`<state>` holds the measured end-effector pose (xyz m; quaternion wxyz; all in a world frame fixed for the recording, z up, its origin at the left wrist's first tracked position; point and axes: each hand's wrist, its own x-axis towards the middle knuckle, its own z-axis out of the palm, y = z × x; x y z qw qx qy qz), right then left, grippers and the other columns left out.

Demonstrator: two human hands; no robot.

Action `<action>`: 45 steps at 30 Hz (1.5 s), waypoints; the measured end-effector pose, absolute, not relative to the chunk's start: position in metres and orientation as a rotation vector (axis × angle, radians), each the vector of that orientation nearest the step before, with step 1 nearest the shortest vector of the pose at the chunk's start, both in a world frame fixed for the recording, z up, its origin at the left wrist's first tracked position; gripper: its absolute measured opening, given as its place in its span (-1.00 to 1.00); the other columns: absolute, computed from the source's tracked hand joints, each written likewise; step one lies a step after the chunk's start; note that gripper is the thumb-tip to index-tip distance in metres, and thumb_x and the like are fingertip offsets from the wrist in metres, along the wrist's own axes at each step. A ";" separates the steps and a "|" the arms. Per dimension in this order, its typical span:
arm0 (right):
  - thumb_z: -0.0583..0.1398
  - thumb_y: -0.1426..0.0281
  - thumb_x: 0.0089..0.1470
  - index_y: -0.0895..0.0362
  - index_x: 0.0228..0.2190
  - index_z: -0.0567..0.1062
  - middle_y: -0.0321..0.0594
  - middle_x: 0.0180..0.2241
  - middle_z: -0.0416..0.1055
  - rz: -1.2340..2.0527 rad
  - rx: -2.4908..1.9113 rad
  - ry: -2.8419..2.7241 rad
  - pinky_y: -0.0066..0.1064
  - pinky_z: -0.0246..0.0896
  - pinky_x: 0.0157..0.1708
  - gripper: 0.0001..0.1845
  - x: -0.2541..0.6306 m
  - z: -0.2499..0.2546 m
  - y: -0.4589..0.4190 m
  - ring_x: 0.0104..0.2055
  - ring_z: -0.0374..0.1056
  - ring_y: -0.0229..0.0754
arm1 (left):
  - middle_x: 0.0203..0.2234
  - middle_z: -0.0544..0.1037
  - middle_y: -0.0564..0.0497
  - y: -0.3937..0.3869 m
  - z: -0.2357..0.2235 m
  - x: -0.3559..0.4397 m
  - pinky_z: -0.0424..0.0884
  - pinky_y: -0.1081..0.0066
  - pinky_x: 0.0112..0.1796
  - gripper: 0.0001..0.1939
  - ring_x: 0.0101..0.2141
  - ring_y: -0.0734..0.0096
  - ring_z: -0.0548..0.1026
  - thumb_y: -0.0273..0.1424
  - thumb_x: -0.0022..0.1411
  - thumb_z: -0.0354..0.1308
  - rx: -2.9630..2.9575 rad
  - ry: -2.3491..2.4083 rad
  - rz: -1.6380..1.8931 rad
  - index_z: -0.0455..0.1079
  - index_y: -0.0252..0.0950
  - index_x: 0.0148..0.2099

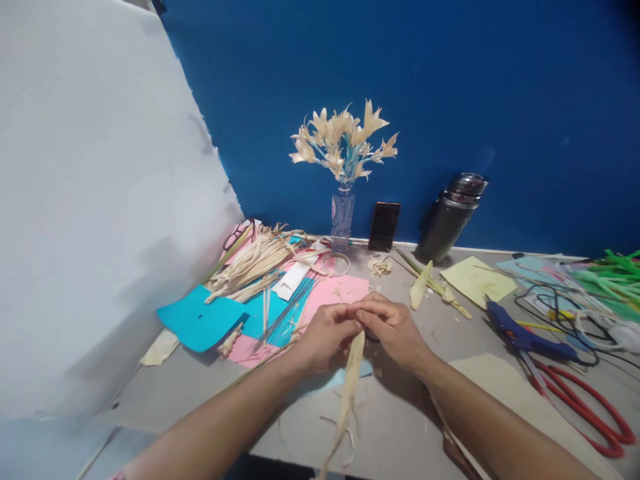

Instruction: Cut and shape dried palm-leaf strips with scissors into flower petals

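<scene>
The pale husk strip (pixel 352 373) hangs long and tapering

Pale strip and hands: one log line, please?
grip: left hand and right hand together at upper end of pale strip | clear vase: upright beyond, holding pale flowers

From my remote seat I am seeing a husk strip (pixel 354 371) looking dry, matt and papery. The bottle (pixel 342 221) is looking like clear, smooth plastic. The flask (pixel 444 227) is gleaming darkly, its cap (pixel 467 188) shining like polished metal. The phone (pixel 384 227) is showing a glossy screen. The scissor handles (pixel 616 440) are looking like smooth plastic, the turquoise sheet (pixel 200 320) like matt paper.
</scene>
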<state>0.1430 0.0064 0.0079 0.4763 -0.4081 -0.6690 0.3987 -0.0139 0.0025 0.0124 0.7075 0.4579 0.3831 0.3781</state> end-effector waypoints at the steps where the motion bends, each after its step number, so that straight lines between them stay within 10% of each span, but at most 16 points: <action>1: 0.21 0.28 0.14 0.09 -0.30 0.66 -0.17 -0.36 0.46 0.978 -1.010 -1.609 -0.31 0.29 -0.20 -0.77 0.143 0.008 0.006 -0.25 0.40 -0.12 | -0.66 0.40 0.07 0.003 0.012 -0.014 0.14 0.51 -0.61 -0.84 -0.68 0.58 0.27 -0.38 -0.03 0.29 1.021 0.872 0.858 0.49 -0.36 -0.37; 6: 0.34 0.16 0.00 0.13 -0.04 0.48 -0.27 -0.41 0.46 1.382 -1.046 -1.366 -0.40 0.26 -0.47 -0.49 0.139 0.001 0.006 -0.49 0.35 -0.23 | -0.73 0.38 0.10 0.005 0.014 -0.014 0.15 0.53 -0.65 -0.75 -0.72 0.57 0.28 -0.29 -0.06 0.37 0.933 0.988 1.023 0.40 -0.33 -0.50; 13: 0.41 0.14 -0.16 0.17 -0.55 0.43 -0.39 -0.66 0.28 1.487 -1.197 -1.378 -0.50 -0.03 -0.60 -0.60 0.141 0.010 0.006 -0.61 0.13 -0.34 | -0.75 0.39 0.13 0.013 0.017 -0.023 0.21 0.53 -0.68 -0.77 -0.75 0.54 0.29 -0.31 -0.05 0.36 0.971 1.093 1.158 0.37 -0.29 -0.45; 30: 0.30 0.22 -0.04 0.15 -0.53 0.43 -0.29 -0.57 0.40 1.396 -1.214 -1.524 -0.44 0.16 -0.52 -0.73 0.151 0.010 0.012 -0.53 0.31 -0.22 | -0.62 0.43 0.08 0.014 0.021 -0.032 0.37 0.46 -0.58 -0.78 -0.64 0.50 0.38 -0.35 0.02 0.33 0.906 0.919 1.007 0.36 -0.31 -0.35; 39: 0.13 0.50 0.21 0.13 -0.45 0.52 -0.21 -0.47 0.38 -0.310 -1.044 -2.147 -0.36 -0.05 -0.44 -0.77 0.159 0.012 0.004 -0.40 0.23 -0.19 | -0.47 0.54 0.03 0.013 0.019 -0.032 0.45 0.42 -0.50 -0.54 -0.56 0.42 0.50 -0.43 -0.06 0.41 0.936 0.782 0.994 0.35 -0.27 -0.10; 45: 0.12 0.50 0.26 0.12 -0.47 0.51 -0.21 -0.50 0.35 -0.505 -1.045 -2.250 -0.32 -0.07 -0.42 -0.73 0.157 0.014 0.000 -0.40 0.18 -0.16 | -0.52 0.55 0.00 0.014 0.011 -0.030 0.45 0.43 -0.53 -0.67 -0.58 0.42 0.49 -0.27 0.05 0.37 0.909 0.845 0.960 0.36 -0.28 -0.20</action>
